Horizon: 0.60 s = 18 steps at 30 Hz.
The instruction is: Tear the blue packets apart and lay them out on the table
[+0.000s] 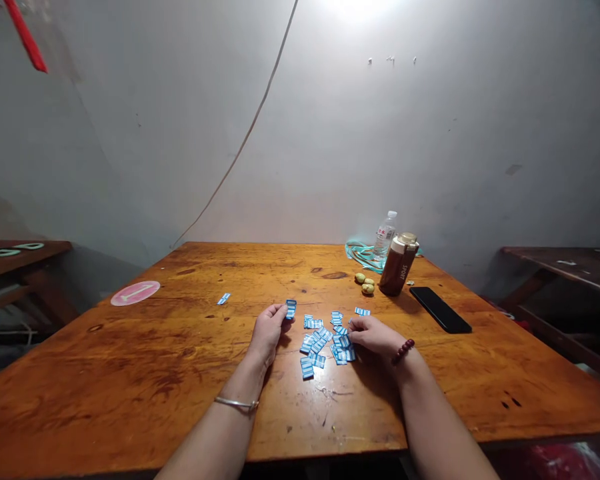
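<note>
My left hand (267, 331) pinches a small stack of blue-and-white printed strips (291, 309) upright between its fingertips. A loose pile of similar paper-like strips (320, 343) lies scattered on the wooden table (180, 347) between my hands. My right hand (375, 337) rests at the pile's right edge, its fingertips gathered against the strips, and I cannot tell whether it holds one. One single strip (223, 299) lies far to the left, and another (363, 311) lies just beyond my right fingers.
Beyond the pile stand a brown flask (399, 264), a plastic water bottle (385, 235) and small yellow-green fruits (367, 283) near a teal cord (363, 255). A black phone (440, 309) lies to the right, and a pink round sticker (135, 293) to the left. Dark benches flank the table.
</note>
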Each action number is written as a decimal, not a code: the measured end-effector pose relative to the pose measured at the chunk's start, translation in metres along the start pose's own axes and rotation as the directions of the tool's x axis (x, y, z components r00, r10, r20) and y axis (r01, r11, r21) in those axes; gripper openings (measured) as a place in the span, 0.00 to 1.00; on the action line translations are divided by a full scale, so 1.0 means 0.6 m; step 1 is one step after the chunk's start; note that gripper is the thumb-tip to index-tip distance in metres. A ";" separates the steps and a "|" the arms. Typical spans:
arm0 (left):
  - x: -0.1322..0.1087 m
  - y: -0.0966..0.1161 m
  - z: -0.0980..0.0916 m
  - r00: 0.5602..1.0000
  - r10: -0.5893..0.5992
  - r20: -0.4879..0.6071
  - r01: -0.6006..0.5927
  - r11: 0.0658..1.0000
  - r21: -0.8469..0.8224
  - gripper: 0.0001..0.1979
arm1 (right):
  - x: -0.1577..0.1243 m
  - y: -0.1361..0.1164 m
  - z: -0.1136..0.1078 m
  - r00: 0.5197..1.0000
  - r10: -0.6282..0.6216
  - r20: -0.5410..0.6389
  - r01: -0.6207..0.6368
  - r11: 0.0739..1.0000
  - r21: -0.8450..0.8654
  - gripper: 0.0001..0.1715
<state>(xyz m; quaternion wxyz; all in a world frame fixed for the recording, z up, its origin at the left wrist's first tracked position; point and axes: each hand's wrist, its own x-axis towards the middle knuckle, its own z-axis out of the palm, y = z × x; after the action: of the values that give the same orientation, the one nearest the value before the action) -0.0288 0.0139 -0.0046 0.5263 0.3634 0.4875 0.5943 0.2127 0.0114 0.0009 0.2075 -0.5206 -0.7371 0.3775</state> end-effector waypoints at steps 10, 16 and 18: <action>0.000 0.001 0.001 1.000 0.004 -0.003 -0.004 1.000 0.002 0.13 | -0.010 -0.025 0.018 0.986 -0.164 -0.025 0.148 0.939 -0.311 0.24; -0.002 0.005 0.002 1.000 -0.005 0.005 0.005 1.000 -0.004 0.13 | -0.003 -0.008 0.015 0.997 -0.036 -0.074 0.019 0.976 -0.218 0.04; -0.002 0.005 0.002 1.000 -0.001 0.013 0.001 1.000 -0.002 0.13 | -0.001 0.003 0.008 0.996 -0.005 -0.090 -0.008 0.991 -0.137 0.02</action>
<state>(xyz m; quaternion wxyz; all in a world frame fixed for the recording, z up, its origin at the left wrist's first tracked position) -0.0285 0.0130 -0.0013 0.5303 0.3665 0.4835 0.5921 0.2108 0.0094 -0.0032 0.2040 -0.5507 -0.7508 0.3023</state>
